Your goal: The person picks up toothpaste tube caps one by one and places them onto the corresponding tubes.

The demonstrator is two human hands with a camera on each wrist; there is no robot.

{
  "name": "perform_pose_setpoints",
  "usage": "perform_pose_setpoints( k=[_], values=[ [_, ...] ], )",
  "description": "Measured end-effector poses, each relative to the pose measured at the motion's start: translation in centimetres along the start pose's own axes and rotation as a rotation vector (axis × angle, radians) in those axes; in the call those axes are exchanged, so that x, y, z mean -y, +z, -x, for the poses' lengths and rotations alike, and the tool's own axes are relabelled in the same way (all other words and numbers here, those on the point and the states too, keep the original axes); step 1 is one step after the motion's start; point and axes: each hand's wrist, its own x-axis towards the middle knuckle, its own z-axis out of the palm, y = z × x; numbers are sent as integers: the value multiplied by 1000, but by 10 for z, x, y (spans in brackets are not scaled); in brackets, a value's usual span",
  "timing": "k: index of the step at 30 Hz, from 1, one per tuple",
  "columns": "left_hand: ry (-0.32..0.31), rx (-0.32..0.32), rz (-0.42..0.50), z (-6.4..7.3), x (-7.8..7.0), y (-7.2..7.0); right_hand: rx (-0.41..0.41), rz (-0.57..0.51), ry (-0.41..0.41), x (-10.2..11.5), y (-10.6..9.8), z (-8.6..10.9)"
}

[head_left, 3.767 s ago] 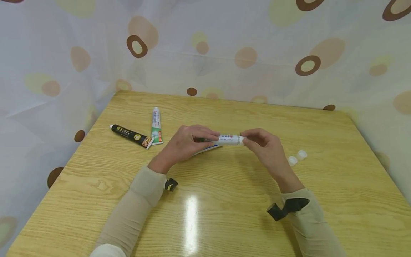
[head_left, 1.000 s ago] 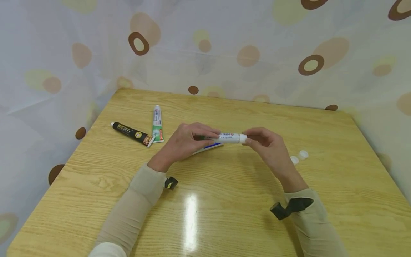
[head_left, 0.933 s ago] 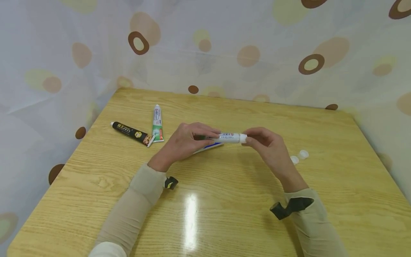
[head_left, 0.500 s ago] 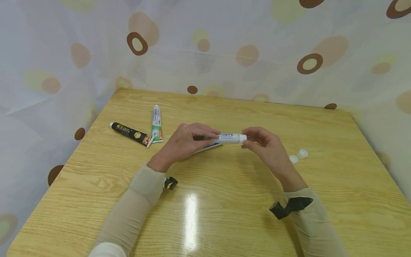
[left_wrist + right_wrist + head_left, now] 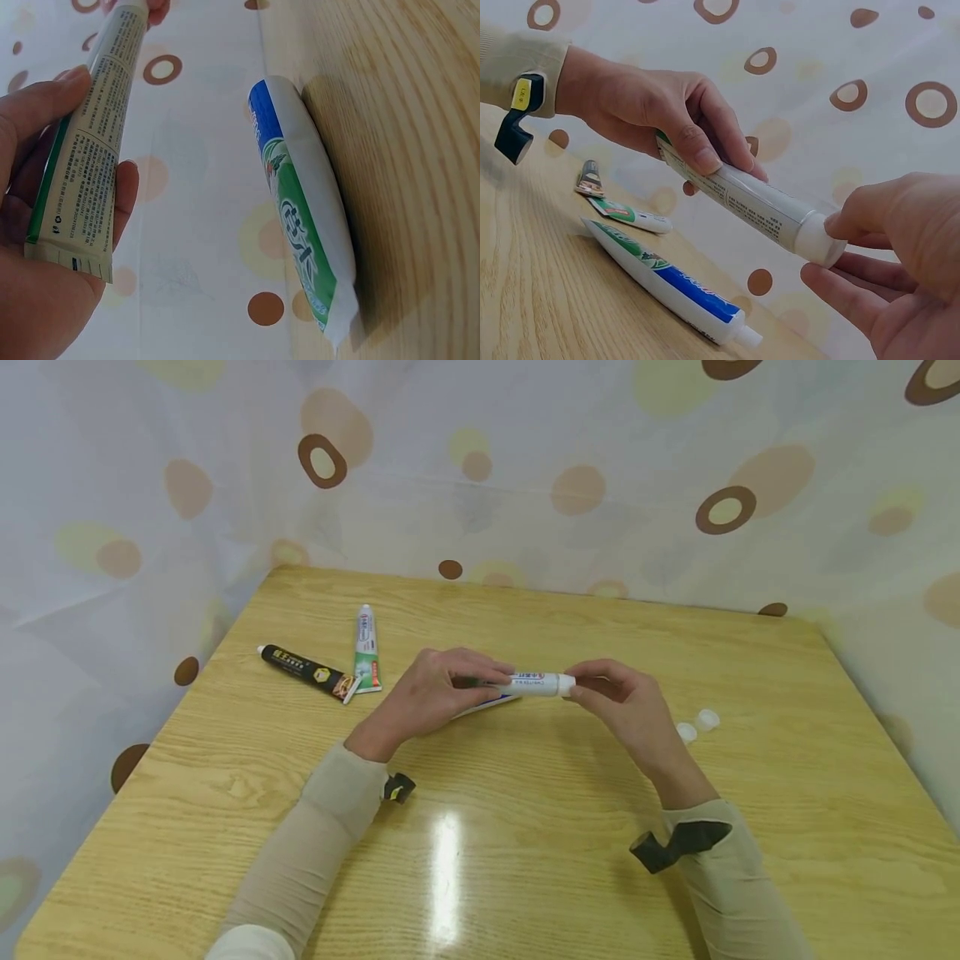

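Observation:
My left hand [image 5: 438, 693] grips a white and green toothpaste tube [image 5: 534, 684] around its body, holding it nearly level above the table. At the tube's right end sits a white cap [image 5: 567, 685], pinched between the thumb and fingers of my right hand [image 5: 630, 710]. The left wrist view shows the tube's crimped end [image 5: 71, 259] against the left palm. Below the held tube lies another toothpaste tube [image 5: 675, 289], white with green and blue, with a bare white nozzle [image 5: 748, 337]. From the head view the left hand hides most of it.
On the wooden table [image 5: 525, 860], a black toothpaste tube [image 5: 303, 672] and a white-green one [image 5: 367, 647] lie at the left, their ends touching or overlapping. Two loose white caps [image 5: 707, 720] lie right of my right hand. A patterned curtain [image 5: 525, 468] stands behind the table.
Both hands keep nearly the same place. My right fingers have shifted on the cap, and more of it shows than at first. The tube stays in my left hand.

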Motion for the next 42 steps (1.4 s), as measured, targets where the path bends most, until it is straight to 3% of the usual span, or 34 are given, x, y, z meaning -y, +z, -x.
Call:
perform_pose_setpoints(
  k=[11, 19, 24, 31, 42],
  values=[
    [-14, 10, 12, 0, -1, 1, 41, -54, 26, -1, 0, 1],
    [6, 11, -10, -2, -2, 1, 45, -9, -32, 0, 1, 2],
    [23, 11, -20, -1, -2, 1, 53, -54, -35, 0, 1, 1],
    [38, 3, -29, -1, -2, 2, -2, 43, -21, 0, 1, 3],
    [8, 9, -17, 0, -3, 1, -15, 15, -37, 1, 2, 2]
  ],
)
